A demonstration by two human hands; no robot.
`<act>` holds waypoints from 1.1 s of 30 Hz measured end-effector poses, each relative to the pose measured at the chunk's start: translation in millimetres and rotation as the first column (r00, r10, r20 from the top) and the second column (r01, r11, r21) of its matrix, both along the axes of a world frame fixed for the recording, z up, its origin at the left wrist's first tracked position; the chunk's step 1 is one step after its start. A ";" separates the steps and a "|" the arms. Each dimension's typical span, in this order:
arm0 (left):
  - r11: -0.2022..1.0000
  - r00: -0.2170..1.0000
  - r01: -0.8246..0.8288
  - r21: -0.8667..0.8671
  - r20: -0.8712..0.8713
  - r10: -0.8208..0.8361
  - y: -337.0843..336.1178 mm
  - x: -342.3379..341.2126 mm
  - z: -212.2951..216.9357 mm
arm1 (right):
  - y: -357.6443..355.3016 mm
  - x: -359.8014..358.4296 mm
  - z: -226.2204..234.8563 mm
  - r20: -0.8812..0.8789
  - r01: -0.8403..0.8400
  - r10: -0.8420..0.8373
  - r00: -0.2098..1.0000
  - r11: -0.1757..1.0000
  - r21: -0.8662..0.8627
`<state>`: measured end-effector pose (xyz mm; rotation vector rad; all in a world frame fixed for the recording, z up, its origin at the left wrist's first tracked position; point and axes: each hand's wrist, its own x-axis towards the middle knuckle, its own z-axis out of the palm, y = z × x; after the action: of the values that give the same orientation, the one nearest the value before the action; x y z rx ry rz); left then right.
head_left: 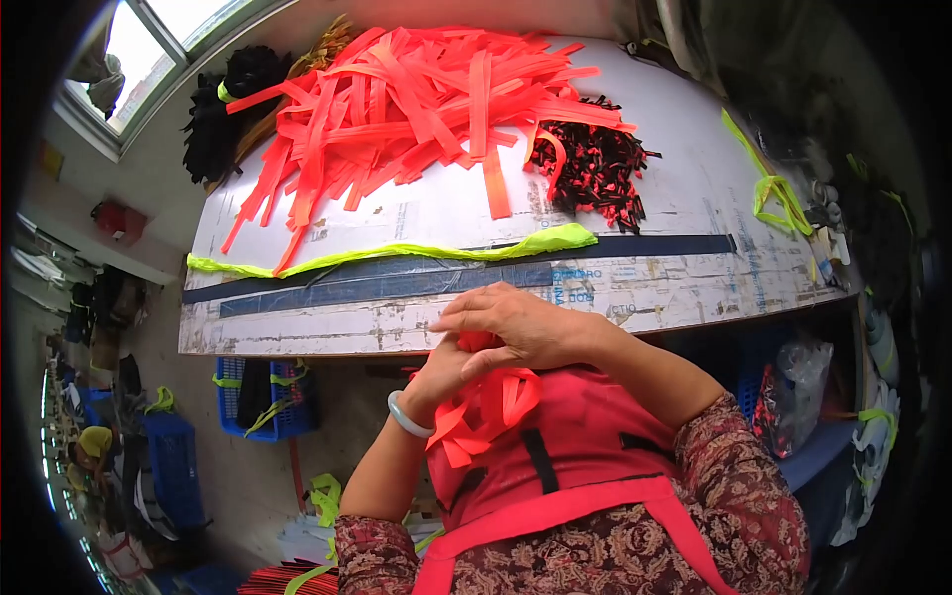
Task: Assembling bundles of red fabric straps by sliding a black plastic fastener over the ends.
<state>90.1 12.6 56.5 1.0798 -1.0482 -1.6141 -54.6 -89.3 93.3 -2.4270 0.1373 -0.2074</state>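
At the near edge of the table, just in front of my body, my left hand [436, 376] is closed around a bundle of red fabric strips [479, 421]. Looped and cut ends of the strips hang below it over my red apron. My right hand [531, 325] lies across the top of the bundle, its fingers curled over toward the left hand. A bit of red shows between the two hands. Most of the left fingers are hidden behind the right hand. A large heap of loose red strips [416, 109] covers the far part of the table.
A pile of short black-and-red pieces [595, 169] sits right of the heap. A yellow-green strip [416, 251] and dark tape bands [397, 288] cross the white tabletop [674, 288]. Black bundles [213, 124] lie far left. A blue basket [263, 402] is below the table's left side.
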 end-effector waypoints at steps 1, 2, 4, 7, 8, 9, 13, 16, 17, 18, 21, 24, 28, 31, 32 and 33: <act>1.000 0.999 0.001 -0.005 0.049 -0.001 1.3 1.4 -1.5 | 0.6 -1.1 0.5 -0.003 -0.004 0.004 1.000 1.000 0.001; 0.999 0.997 0.030 -0.033 0.071 -0.027 -2.1 5.3 -3.3 | 1.5 -4.0 2.7 0.167 0.077 -0.127 0.978 0.958 0.277; 0.985 0.987 -0.155 -0.078 -0.048 0.152 -6.9 0.0 18.1 | -1.7 -16.1 7.3 0.260 0.140 -0.362 0.895 0.783 0.606; 0.927 0.923 -0.364 -0.085 -0.165 0.348 -14.4 6.0 46.7 | 9.9 -5.1 -4.8 0.072 0.073 -0.142 0.987 0.805 0.589; 0.945 0.934 -0.305 -0.117 -0.229 0.273 -16.1 8.0 57.8 | 25.7 3.0 -9.1 -0.018 0.081 -0.096 0.995 0.709 0.701; 0.971 0.938 -0.176 -0.160 -0.328 0.116 -18.3 14.4 66.6 | 36.2 12.9 -14.0 -0.018 0.082 -0.098 0.995 0.705 0.704; 0.793 0.933 -0.042 -0.608 0.259 0.248 -23.7 18.4 107.1 | 60.1 47.4 -14.3 0.233 0.032 -0.432 0.871 0.525 0.851; 0.901 0.969 -0.234 -0.364 -0.007 0.249 -20.2 33.1 112.3 | 73.7 64.6 -18.1 0.258 0.156 -0.505 0.824 0.639 0.753; 0.909 0.972 -0.232 -0.347 -0.127 0.200 -19.2 40.7 118.8 | 77.2 64.9 -23.5 0.084 0.202 -0.385 0.919 0.644 0.738; 0.903 0.966 -0.221 -0.368 -0.208 0.151 -20.7 40.8 128.2 | 83.3 72.5 -61.8 0.235 0.158 -0.372 0.898 0.772 0.616; 0.855 0.934 -0.210 -0.474 0.162 0.319 -11.3 53.0 140.6 | 91.1 55.1 -117.2 0.050 0.154 -0.183 0.982 0.924 0.349; 0.898 0.786 -0.065 -0.435 0.533 0.315 -11.6 44.6 136.1 | 73.4 0.3 -147.0 0.083 -0.007 -0.010 0.996 0.979 0.203; 0.951 0.683 0.001 -0.309 0.695 0.225 5.5 66.9 80.6 | 1.1 -43.2 -72.9 0.117 0.314 -0.407 0.906 0.831 0.459; 0.982 0.738 -0.069 -0.178 0.653 0.170 6.2 67.7 43.0 | -90.6 -81.3 -76.3 0.469 0.736 -0.683 0.560 0.670 0.097; 0.982 0.776 -0.081 -0.168 0.608 0.169 7.2 65.9 30.7 | -122.0 -91.8 -73.0 0.507 0.790 -0.675 0.536 0.613 -0.019; 0.983 0.812 -0.089 -0.159 0.560 0.163 4.2 61.4 23.6 | -152.3 -105.2 -78.8 0.492 0.832 -0.704 0.512 0.550 -0.079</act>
<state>151.5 16.8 80.1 1.5640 -1.4084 -1.1105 -159.8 -241.6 14.5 -2.3670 1.1103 -1.2335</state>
